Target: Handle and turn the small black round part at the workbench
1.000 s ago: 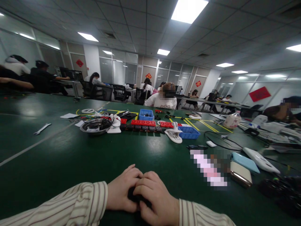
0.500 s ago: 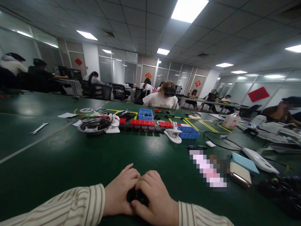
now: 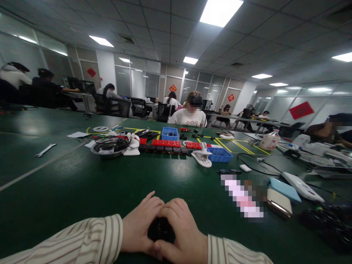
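Both of my hands rest on the green table (image 3: 82, 183) at the near edge, pressed together. My left hand (image 3: 140, 223) and my right hand (image 3: 183, 231) curl round a small black object (image 3: 161, 230); only its dark top shows between the fingers and I cannot name it. Striped sleeves cover both wrists.
Further out lie a metal bowl of cables (image 3: 108, 146), red power strips (image 3: 167, 143), two blue bins (image 3: 220, 154), a white clip (image 3: 202, 157) and a wrench (image 3: 45, 149). Phones and a white device (image 3: 301, 186) lie to the right. A person (image 3: 188, 113) sits across; others work at desks behind.
My fingers have parted a little, so more of the black object shows between the hands. The view has shifted slightly; nothing else on the table has moved.
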Action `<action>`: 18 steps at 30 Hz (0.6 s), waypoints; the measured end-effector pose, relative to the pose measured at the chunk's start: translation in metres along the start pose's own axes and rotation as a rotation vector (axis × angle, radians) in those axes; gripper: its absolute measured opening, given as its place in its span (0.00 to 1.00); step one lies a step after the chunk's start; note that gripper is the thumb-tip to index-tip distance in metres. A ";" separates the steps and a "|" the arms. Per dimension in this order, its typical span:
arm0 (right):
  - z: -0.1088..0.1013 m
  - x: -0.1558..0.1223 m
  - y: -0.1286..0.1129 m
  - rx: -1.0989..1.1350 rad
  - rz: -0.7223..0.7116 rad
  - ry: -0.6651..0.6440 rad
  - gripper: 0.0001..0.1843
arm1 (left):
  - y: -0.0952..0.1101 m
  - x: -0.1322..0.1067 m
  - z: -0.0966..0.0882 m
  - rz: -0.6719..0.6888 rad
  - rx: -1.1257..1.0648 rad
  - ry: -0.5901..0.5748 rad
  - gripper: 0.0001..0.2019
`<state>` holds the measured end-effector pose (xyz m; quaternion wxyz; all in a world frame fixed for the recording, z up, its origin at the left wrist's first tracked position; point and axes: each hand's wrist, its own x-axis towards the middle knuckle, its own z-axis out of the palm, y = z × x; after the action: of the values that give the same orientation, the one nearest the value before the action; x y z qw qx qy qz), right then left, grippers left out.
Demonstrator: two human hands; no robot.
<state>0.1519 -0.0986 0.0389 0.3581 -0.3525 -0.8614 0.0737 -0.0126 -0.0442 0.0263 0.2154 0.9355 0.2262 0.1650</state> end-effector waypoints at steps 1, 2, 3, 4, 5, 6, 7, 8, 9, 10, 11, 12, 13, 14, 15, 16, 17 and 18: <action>0.002 -0.001 0.001 -0.031 0.034 0.010 0.25 | 0.000 -0.001 0.001 -0.002 0.013 0.006 0.28; 0.003 -0.002 0.001 -0.061 0.058 0.007 0.25 | 0.000 -0.001 0.001 -0.006 0.024 0.010 0.26; 0.004 -0.003 0.002 -0.088 0.073 -0.002 0.23 | 0.000 -0.001 0.002 -0.013 0.033 0.016 0.24; 0.005 -0.003 0.002 -0.110 0.080 -0.018 0.21 | 0.000 -0.001 0.003 -0.022 0.039 0.024 0.22; 0.005 -0.003 0.002 -0.125 0.080 -0.037 0.18 | 0.000 -0.001 0.003 -0.029 0.043 0.032 0.20; 0.005 -0.003 0.003 -0.132 0.075 -0.056 0.15 | 0.000 -0.001 0.004 -0.032 0.043 0.040 0.18; 0.005 -0.003 0.003 -0.129 0.066 -0.070 0.12 | -0.001 -0.001 0.004 -0.028 0.039 0.044 0.18; 0.005 -0.003 0.003 -0.119 0.051 -0.078 0.10 | -0.001 0.000 0.004 -0.017 0.034 0.044 0.18; 0.005 -0.003 0.003 -0.102 0.029 -0.082 0.08 | -0.001 0.000 0.004 -0.004 0.026 0.038 0.18; 0.005 -0.003 0.004 -0.083 0.000 -0.083 0.08 | -0.001 0.001 0.003 0.009 0.016 0.025 0.17; 0.004 -0.002 0.004 -0.061 -0.033 -0.082 0.08 | -0.001 0.001 0.002 0.018 0.004 0.007 0.18; 0.004 -0.002 0.005 -0.038 -0.069 -0.080 0.09 | -0.001 0.001 0.002 0.020 -0.007 -0.010 0.18; 0.003 -0.001 0.005 -0.014 -0.105 -0.081 0.09 | -0.001 0.002 0.000 0.017 -0.013 -0.026 0.20; 0.003 0.000 0.006 0.009 -0.137 -0.083 0.09 | -0.001 0.002 -0.001 0.012 -0.017 -0.040 0.21; 0.002 0.001 0.006 0.028 -0.160 -0.087 0.09 | -0.001 0.002 -0.001 0.008 -0.020 -0.047 0.23; 0.000 0.002 0.006 0.043 -0.173 -0.090 0.11 | -0.001 0.002 -0.002 0.007 -0.023 -0.049 0.25; -0.001 0.002 0.006 0.052 -0.173 -0.085 0.13 | -0.001 0.002 -0.002 0.007 -0.027 -0.045 0.27; -0.001 0.003 0.006 0.054 -0.159 -0.070 0.16 | -0.002 0.002 -0.002 0.008 -0.031 -0.040 0.28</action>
<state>0.1546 -0.0925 0.0390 0.3419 -0.2704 -0.8964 0.0804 -0.0122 -0.0408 0.0281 0.2335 0.9361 0.2157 0.1507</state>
